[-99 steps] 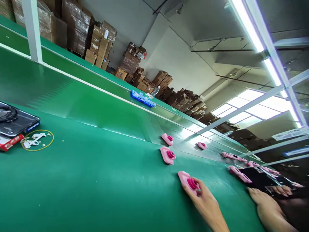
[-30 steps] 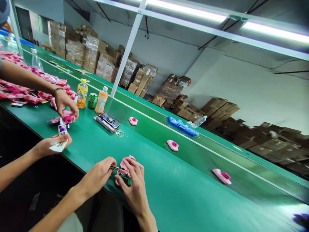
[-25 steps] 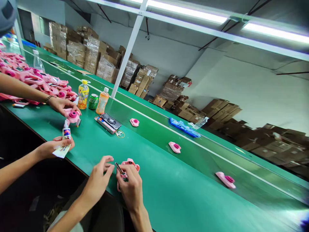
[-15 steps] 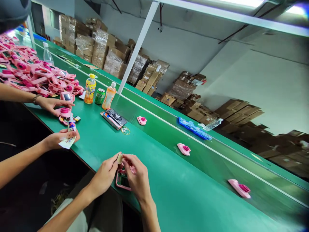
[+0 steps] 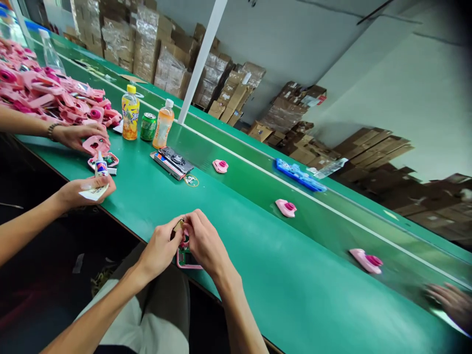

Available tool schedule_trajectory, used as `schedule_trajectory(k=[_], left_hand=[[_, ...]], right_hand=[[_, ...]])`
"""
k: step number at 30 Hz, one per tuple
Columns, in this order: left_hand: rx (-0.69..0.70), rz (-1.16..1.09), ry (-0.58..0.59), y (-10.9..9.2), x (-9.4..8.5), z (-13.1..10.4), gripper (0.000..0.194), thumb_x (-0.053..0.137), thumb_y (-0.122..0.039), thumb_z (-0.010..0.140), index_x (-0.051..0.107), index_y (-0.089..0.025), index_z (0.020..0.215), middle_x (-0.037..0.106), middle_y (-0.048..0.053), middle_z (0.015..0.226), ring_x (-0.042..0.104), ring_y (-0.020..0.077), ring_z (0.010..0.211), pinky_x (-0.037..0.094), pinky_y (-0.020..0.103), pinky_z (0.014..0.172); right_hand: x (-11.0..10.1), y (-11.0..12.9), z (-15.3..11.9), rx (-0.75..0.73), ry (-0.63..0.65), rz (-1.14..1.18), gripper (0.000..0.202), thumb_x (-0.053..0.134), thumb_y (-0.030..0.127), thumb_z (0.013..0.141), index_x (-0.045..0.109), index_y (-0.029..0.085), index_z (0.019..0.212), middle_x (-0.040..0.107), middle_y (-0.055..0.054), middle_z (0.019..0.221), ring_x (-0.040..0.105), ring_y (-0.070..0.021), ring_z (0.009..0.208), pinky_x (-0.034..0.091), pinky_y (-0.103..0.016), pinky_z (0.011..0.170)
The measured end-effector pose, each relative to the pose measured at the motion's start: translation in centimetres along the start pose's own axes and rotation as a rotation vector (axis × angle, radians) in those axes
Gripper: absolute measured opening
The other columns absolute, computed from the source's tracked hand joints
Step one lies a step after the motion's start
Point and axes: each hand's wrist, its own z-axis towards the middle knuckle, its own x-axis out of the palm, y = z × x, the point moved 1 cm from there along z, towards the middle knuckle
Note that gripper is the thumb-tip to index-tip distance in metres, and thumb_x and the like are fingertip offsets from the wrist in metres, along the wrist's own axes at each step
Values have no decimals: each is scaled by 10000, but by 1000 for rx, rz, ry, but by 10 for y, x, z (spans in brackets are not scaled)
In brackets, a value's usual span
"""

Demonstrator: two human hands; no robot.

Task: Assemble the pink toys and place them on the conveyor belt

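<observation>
At the near edge of the green bench, my left hand pinches a small flat tan piece between thumb and fingers. My right hand is closed against it, its fingertips gripping a pink plastic shell part with a round opening. Below both hands lies an opened pink toy camera case, a green circuit board showing inside. My right fingers cover much of the case and shell.
To the left, a co-worker's hands hold a small glue bottle and another opened pink camera. Pink camera parts are heaped beyond. Drinks, including a green can, stand near a black box. Pink cameras lie on the belt; another hand shows at right.
My fingers have drawn closer together over the pink shell, and the tan piece has tilted. The co-worker has lifted a pink shell open. A hand has appeared at far right. The view has shifted down.
</observation>
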Motion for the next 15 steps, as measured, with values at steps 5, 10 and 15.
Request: schedule_trajectory(k=[5, 10, 15], left_hand=[[-50, -226, 15, 15, -7, 10, 510, 537, -329, 923, 585, -118, 1385, 696, 109, 1302, 633, 252, 1223, 458, 391, 1114], [-132, -449, 110, 9, -17, 11, 502, 446, -356, 997, 545, -81, 1406, 677, 122, 1340, 632, 251, 1242, 463, 437, 1120], [-64, -300, 61, -2, -18, 4, 462, 633, -388, 926, 624, -132, 1310, 700, 73, 1274, 630, 224, 1215, 464, 435, 1124]], right_hand=[[9, 9, -12, -89, -22, 10, 252, 333, 53, 981, 531, 210, 988, 652, -116, 1149, 606, -218, 1061, 535, -390, 913], [-2, 24, -33, -150, 29, 51, 289, 344, 43, 974, 583, 171, 1074, 511, -154, 1515, 431, -263, 1438, 439, -467, 1154], [-39, 23, -174, 595, -247, -71, 213, 443, 374, 1010, 651, 349, 1047, 765, -43, 936, 738, -246, 800, 625, -372, 740]])
